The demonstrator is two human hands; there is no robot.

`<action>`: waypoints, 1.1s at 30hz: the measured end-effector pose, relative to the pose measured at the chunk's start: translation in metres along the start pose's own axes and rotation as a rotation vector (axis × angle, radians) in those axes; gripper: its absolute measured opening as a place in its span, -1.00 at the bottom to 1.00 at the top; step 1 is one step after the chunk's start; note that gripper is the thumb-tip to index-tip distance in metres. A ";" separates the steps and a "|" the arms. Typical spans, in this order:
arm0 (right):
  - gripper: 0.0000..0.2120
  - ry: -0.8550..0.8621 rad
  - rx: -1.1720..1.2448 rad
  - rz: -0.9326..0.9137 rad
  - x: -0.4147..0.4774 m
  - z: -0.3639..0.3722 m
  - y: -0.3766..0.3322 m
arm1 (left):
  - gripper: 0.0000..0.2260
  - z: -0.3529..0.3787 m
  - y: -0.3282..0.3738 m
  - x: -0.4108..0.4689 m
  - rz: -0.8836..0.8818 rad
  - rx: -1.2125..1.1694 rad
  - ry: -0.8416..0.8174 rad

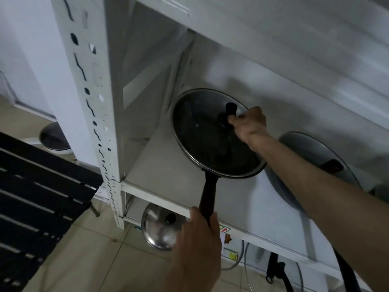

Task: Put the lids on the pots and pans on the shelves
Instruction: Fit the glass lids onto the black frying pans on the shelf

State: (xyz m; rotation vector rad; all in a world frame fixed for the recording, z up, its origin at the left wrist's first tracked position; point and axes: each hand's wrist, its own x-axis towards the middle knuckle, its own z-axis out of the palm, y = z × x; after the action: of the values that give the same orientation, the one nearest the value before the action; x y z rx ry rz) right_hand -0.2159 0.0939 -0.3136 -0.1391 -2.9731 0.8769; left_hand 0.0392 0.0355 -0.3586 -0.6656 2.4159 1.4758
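White metal shelving (pixel 117 127) fills the frame above a tiled floor. At centre, a black frying pan (pixel 207 182) is steadied by its handle, gripped in the left hand (pixel 200 239), so that a glass lid (pixel 210 131) can be seated on it; the lid's knob is pinched by the right hand (pixel 249 123). Lower left, a steel lid (pixel 162 230) is seen on the shelf below.

A black frying pan (pixel 219 144) sits at the left end of the white shelf (pixel 160 165), its glass lid (pixel 202 125) on it. The right hand (pixel 249 123) grips the lid's black knob (pixel 229 111); the left hand (pixel 200 239) holds the pan's handle (pixel 207 197) past the shelf's front edge. A steel lid (pixel 160 230) lies on the lower shelf.
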 end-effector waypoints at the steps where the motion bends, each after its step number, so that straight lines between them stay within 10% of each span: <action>1: -0.72 0.003 -0.013 -0.007 0.001 0.000 0.000 | -0.78 -0.001 0.002 -0.001 0.003 -0.007 -0.008; 15: -0.47 -0.088 -0.429 -0.165 -0.045 -0.030 -0.011 | -0.60 0.007 -0.009 0.003 -0.005 -0.026 0.043; 22: -0.70 0.304 0.312 -0.533 -0.261 -0.055 0.068 | -0.39 -0.010 -0.066 -0.010 0.061 -0.288 -0.003; 28: -0.84 -0.095 0.091 -0.133 -0.301 0.103 0.226 | -0.74 0.052 -0.192 0.033 -0.297 -0.292 0.025; 33: -0.75 -0.384 -0.073 -0.046 -0.250 0.235 0.287 | -0.87 0.117 -0.265 0.133 -0.185 -0.148 0.146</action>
State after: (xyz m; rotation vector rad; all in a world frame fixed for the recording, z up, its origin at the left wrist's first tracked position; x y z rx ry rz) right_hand 0.0397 0.1825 -0.6694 0.1092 -3.3460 0.8784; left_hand 0.0502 0.0015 -0.6752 -1.0328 2.2890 1.5887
